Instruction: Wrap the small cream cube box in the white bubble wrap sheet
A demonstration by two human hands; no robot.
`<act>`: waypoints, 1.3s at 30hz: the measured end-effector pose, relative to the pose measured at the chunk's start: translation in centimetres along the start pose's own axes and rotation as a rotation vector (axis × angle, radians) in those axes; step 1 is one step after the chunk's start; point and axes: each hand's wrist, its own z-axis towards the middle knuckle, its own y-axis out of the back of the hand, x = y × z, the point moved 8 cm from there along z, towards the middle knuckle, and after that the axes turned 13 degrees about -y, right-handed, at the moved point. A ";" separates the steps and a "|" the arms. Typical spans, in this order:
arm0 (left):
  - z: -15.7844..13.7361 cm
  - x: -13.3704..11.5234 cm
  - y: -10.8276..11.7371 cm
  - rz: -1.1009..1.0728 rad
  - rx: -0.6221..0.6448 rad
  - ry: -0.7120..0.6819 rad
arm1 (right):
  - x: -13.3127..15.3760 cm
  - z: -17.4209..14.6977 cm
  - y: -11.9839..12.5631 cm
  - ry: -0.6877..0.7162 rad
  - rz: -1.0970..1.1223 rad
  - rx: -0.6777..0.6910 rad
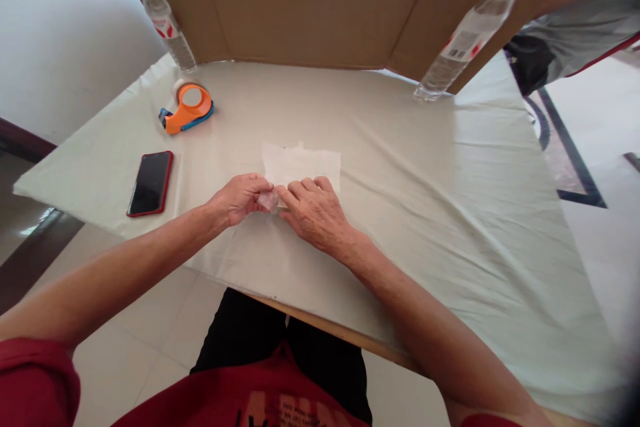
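A small piece of clear, crinkled plastic [268, 200] is pinched in my left hand [243, 198], between thumb and fingertips. My right hand [315, 213] meets it from the other side, thumb and index finger closed at the plastic's right edge. Its other fingers are bent over the near part of a thin white sheet [303, 163], which looks like paper or tissue and lies flat on the table. What is under the right palm is hidden.
A pale cloth covers the table [425, 213]. At left lie a red-edged phone [150, 183] and an orange tape dispenser [193, 107]. Water bottles, one left [167, 27] and one right [467, 37], stand by a cardboard panel [320, 7]. Another person [590, 27] is behind it at right.
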 end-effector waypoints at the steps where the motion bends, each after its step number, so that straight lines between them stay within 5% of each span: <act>1: 0.0 0.0 0.0 0.003 -0.003 -0.005 | -0.1 0.0 0.2 -0.008 0.030 0.012; 7: -0.2 -1.2 -1.1 0.139 0.052 -0.068 | -1.3 0.3 1.1 -0.077 0.206 0.082; 13: -1.0 -2.6 -2.5 0.245 0.373 -0.167 | -2.2 0.5 1.6 -0.135 0.325 0.158; 16: -1.4 -3.2 -2.8 0.575 0.415 -0.396 | -2.5 0.4 1.6 -0.151 0.367 0.153; 20: -2.5 -3.9 -3.9 0.980 0.304 -0.812 | -3.2 0.1 1.4 -0.170 0.459 0.107; 24: -4.0 -4.0 -4.4 1.077 0.216 -1.147 | -4.5 -0.3 3.1 -0.184 0.588 -0.055; 27: -4.4 -3.7 -4.5 1.053 0.239 -1.243 | -6.9 -0.9 4.9 -0.329 0.610 -0.158; 29: -4.3 -3.4 -4.5 1.046 0.257 -1.245 | -8.8 -1.6 4.8 -0.478 0.566 -0.089; 35: -3.8 -2.6 -4.8 1.065 0.285 -1.210 | -12.1 -6.2 0.7 -0.835 0.437 0.397; 39: -3.8 -2.4 -4.9 1.107 0.266 -1.189 | -11.3 -7.1 -0.6 -0.933 0.479 0.409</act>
